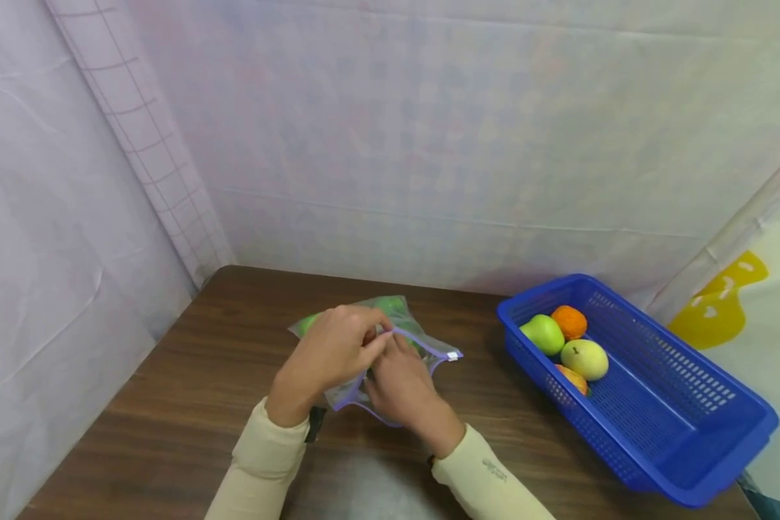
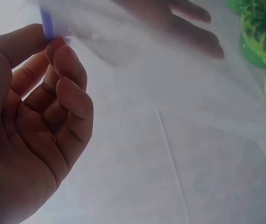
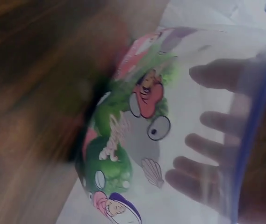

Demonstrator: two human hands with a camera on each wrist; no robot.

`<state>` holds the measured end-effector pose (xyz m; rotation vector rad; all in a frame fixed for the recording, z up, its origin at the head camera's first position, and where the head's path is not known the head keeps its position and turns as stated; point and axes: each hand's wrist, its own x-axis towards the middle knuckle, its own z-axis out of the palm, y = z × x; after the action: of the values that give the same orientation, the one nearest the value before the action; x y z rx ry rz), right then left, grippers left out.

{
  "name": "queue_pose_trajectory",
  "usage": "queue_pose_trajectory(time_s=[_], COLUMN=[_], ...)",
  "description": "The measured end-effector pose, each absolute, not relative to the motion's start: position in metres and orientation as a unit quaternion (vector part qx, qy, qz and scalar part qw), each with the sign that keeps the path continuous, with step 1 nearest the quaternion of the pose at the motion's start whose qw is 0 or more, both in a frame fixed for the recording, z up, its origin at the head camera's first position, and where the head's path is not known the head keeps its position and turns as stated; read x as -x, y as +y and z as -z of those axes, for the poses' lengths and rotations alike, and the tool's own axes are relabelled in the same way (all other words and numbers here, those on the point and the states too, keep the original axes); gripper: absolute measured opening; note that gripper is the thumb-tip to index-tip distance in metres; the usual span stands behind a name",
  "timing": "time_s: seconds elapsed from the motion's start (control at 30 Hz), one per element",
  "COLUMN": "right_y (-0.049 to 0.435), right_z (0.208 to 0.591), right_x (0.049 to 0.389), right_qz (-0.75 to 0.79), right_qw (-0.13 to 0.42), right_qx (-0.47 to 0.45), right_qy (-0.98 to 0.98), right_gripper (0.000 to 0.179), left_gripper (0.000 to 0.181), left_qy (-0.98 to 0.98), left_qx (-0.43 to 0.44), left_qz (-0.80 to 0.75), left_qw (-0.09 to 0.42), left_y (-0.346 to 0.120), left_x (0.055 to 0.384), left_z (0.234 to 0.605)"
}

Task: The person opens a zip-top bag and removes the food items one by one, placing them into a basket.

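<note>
A clear zip bag (image 1: 344, 396) with a purple zip edge lies on the table with its mouth open; a white slider (image 1: 453, 356) sits at one end of the zip. My left hand (image 1: 338, 343) pinches the purple edge between thumb and forefinger, other fingers loosely curled. Through that mouth reaches my right hand (image 1: 403, 383); in the right wrist view its fingers (image 3: 193, 172) are extended and spread inside the bag, short of the contents. Green vegetable-like pieces (image 3: 107, 161) lie toward the bag's far end, behind printed cartoon figures and a shell.
To the right stands a blue plastic basket (image 1: 663, 419). It holds a green pear (image 1: 541, 334), an orange fruit (image 1: 569, 322), a pale yellow round fruit (image 1: 585, 360) and a reddish-orange one (image 1: 573, 379). White sheeting (image 1: 390, 144) hangs behind the brown wooden table (image 1: 188, 404).
</note>
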<state>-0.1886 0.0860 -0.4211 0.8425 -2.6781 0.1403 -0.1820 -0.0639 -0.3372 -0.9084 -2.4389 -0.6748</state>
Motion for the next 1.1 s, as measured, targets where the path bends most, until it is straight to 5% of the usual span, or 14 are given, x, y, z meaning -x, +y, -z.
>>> queue_pose_trajectory(time_s=[0.33,0.53,1.1], right_y=[0.075,0.071,0.070], right_z=[0.436,0.441,0.439], right_x=[0.200,0.207,0.223], right_qz=[-0.047,-0.032,-0.006], right_qw=[0.178,0.116,0.055], right_qx=[-0.260,-0.222,-0.203], right_qy=[-0.948,-0.967,-0.977], right_gripper=[0.043,0.046,0.032], left_gripper=[0.007,0.010,0.011], left_qy=[-0.880,-0.879,-0.880], left_qx=[0.339,0.346,0.348], left_qz=[0.229,0.227,0.218], left_qw=[0.240,0.236,0.238], left_y=[-0.061,-0.059,-0.058], left_x=[0.181,0.179,0.179], left_z=[0.338,0.339,0.339])
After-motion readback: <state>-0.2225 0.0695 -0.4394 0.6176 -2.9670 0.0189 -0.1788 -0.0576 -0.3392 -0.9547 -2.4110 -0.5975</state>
